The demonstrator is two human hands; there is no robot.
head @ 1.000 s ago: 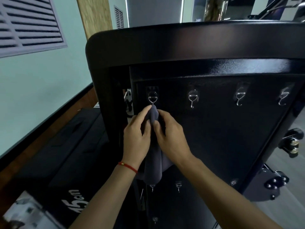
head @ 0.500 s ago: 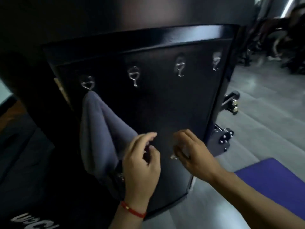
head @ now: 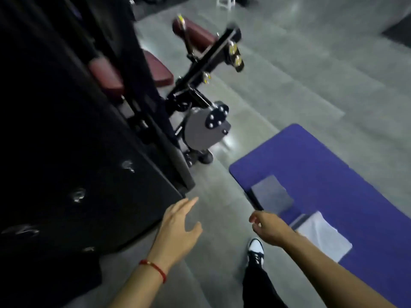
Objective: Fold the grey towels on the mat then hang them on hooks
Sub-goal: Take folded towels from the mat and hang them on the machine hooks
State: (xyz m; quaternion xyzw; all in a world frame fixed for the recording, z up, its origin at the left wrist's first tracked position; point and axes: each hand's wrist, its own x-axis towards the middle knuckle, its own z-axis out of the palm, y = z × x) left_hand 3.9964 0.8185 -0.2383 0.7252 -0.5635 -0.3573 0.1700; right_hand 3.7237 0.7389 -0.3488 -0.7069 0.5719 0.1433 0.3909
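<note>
At nine o'clock stands the black panel (head: 84,165), its blurred hooks (head: 77,195) bare. The left hand (head: 178,230) hangs over the grey floor (head: 289,85), fingers spread and empty. The right hand (head: 268,227) is loosely curled, holding nothing. At three o'clock, two grey towels (head: 272,195) lie on the purple mat (head: 347,174).

**Gym gear around me**

I am looking down at a grey floor (head: 289,81). A black weight machine (head: 200,70) is standing on it, its maroon pads (head: 155,70) blurred, a round grey plate (head: 200,134) sitting low on its frame. My black-and-white sneaker (head: 255,250) is resting on the floor below a black trouser leg (head: 255,285). A red string bracelet (head: 155,268) is circling my wrist.
</note>
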